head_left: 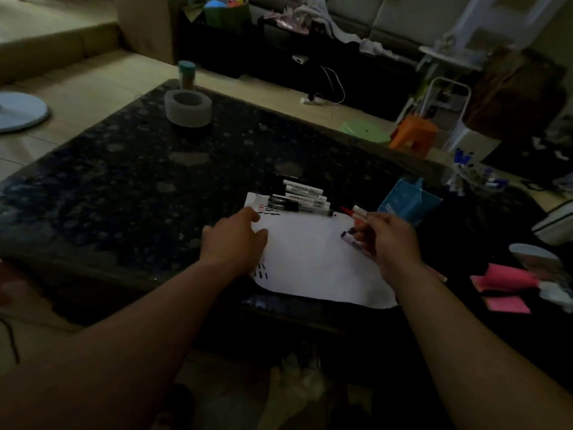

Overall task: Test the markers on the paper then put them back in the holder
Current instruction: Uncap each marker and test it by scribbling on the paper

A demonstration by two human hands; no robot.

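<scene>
- My left hand [235, 240]: fingers flat, pressing paper [313, 268] near its left edge so it won't slide; grips nothing.
- My right hand [387, 240]: curled round red marker [352, 212] plus dark-tipped marker [350, 238], over paper's right side, prob. for testing. Count in fist unclear.
- Spare markers [300, 198] piled at paper's far edge.
- Blue holder [409, 203] just beyond right hand, looks tipped; inside not visible, light dim.

Light: dim all round, underexposed; the floor [93, 85] at far left is the brightest zone.
Glare: the paper [313, 262] glares white, its surface washed out.
Shadow: the bench [124, 181] is near black, with a faint mottled sheen.
Focus: soft and grainy throughout.
Edges: wide-angle bowing, lower corners sink into shadow.
</scene>
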